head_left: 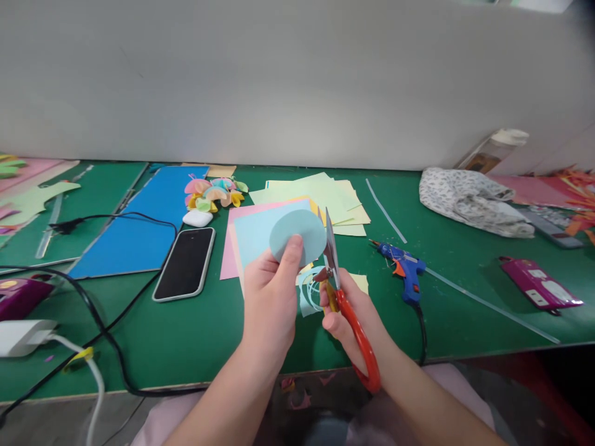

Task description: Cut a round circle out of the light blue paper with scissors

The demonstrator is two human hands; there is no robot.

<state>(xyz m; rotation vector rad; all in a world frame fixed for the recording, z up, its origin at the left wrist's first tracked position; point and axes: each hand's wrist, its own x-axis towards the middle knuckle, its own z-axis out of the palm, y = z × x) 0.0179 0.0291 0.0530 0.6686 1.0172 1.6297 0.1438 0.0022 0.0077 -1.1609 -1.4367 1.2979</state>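
Observation:
Pinched under the thumb of my left hand [274,291] is a light blue paper circle [304,232], held up over the table. My right hand [356,310] grips red-handled scissors [356,334], whose blades point up and away, close beside the circle's right edge. Below the hands lie curled light blue paper offcuts [310,294]. Behind the circle is a stack of coloured sheets, with a light blue sheet [248,229] on top. Pale green and yellow sheets [320,189] are spread farther back.
Left are a phone [185,263], a white case [198,218], paper flowers [216,192], a blue board [134,229] and black cables [100,322]. Right are a blue glue gun [404,269], clear glue sticks [493,305], a purple power strip [539,284], a patterned cloth [469,201] and a bottle [497,152].

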